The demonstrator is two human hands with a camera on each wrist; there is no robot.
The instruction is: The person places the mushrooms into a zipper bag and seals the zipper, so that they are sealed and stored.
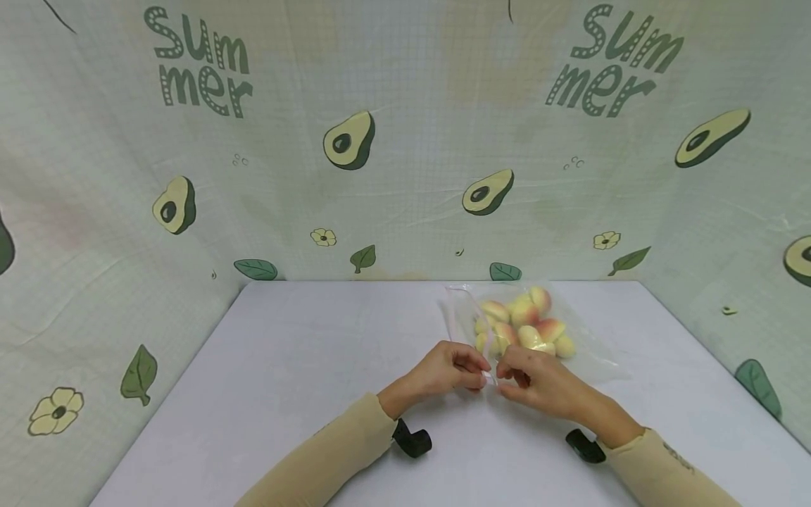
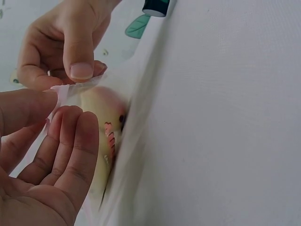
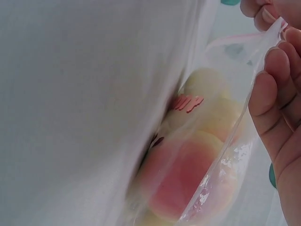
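Note:
A clear plastic bag (image 1: 592, 355) with a pinkish strip (image 1: 488, 336) along its opening lies on the table. Inside it are several rounded yellow pieces with pink-red blushes (image 1: 524, 313), peach-like in look; red lettering shows on one piece (image 3: 188, 102) in the right wrist view. My left hand (image 1: 451, 367) pinches the near end of the strip between thumb and index finger, its other fingers bent below. Right beside it, my right hand (image 1: 545, 380) pinches the bag's edge with thumb and fingertips. The hands almost meet at that corner.
The white table (image 1: 317, 352) extends to the left of the bag and in front of the hands. A pale curtain (image 1: 412, 141) printed with avocados, leaves and lettering encloses the back and sides. Black devices (image 1: 415, 442) sit at both wrists, below the beige sleeves.

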